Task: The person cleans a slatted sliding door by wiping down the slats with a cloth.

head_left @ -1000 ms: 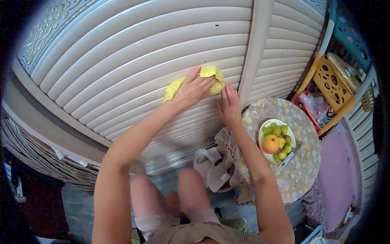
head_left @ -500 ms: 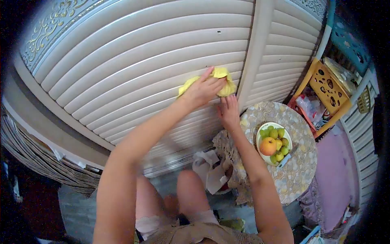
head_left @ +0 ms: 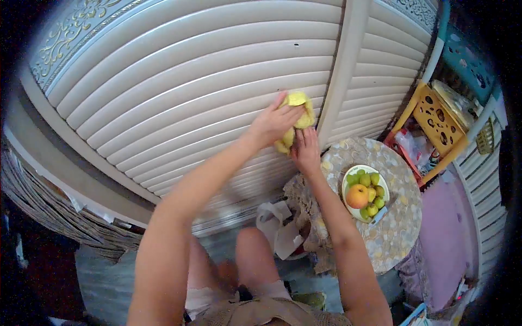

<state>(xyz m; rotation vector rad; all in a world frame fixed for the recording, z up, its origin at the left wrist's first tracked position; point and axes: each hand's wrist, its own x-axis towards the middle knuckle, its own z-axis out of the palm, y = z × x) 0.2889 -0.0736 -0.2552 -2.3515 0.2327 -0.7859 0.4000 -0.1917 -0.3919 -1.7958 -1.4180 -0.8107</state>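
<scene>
My left hand (head_left: 276, 120) presses a yellow cloth (head_left: 299, 101) against the ribbed cream panel (head_left: 206, 70). Its fingers lie over the cloth and point to the upper right. Just below and to the right, my right hand (head_left: 308, 151) has its fingertips at the cloth's lower part, with the palm near the panel. Part of the cloth hangs between the two hands. Whether the right fingers grip it or only touch it is hidden.
A round table (head_left: 402, 233) with a patterned cover stands at the right, holding a plate of fruit (head_left: 356, 196). Behind it are an orange basket (head_left: 437, 119) and a teal basket (head_left: 468, 70). A white bag (head_left: 285, 239) is below, beside my knees.
My left hand has moved right along the panel. The cloth's left part, earlier spread out to the left of that hand, now hangs bunched between both hands.
</scene>
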